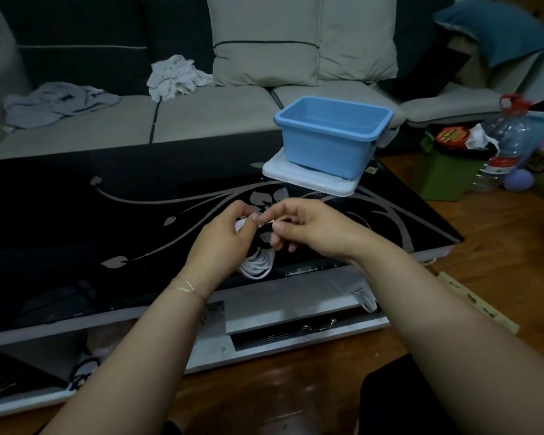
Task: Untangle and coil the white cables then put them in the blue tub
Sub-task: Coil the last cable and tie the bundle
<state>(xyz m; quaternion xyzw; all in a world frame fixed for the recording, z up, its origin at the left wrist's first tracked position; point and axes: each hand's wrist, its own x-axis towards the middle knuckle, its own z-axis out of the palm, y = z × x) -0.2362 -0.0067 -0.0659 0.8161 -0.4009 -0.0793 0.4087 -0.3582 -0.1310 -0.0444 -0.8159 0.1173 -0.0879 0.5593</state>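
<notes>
Below left-hand grip (pixel 223 238), cable loops (pixel 258 265)

Both forearms bare, no sleeves showing; the left wrist wears a thin bracelet (pixel 185 286), gold-toned as far as this dim light shows.

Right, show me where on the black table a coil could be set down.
The widest bare stretch of the black table runs left of the left hand, up to the sofa-side edge. A narrower patch lies right of the right hand. The far right corner is crowded by the blue tub on its white tray.
</notes>
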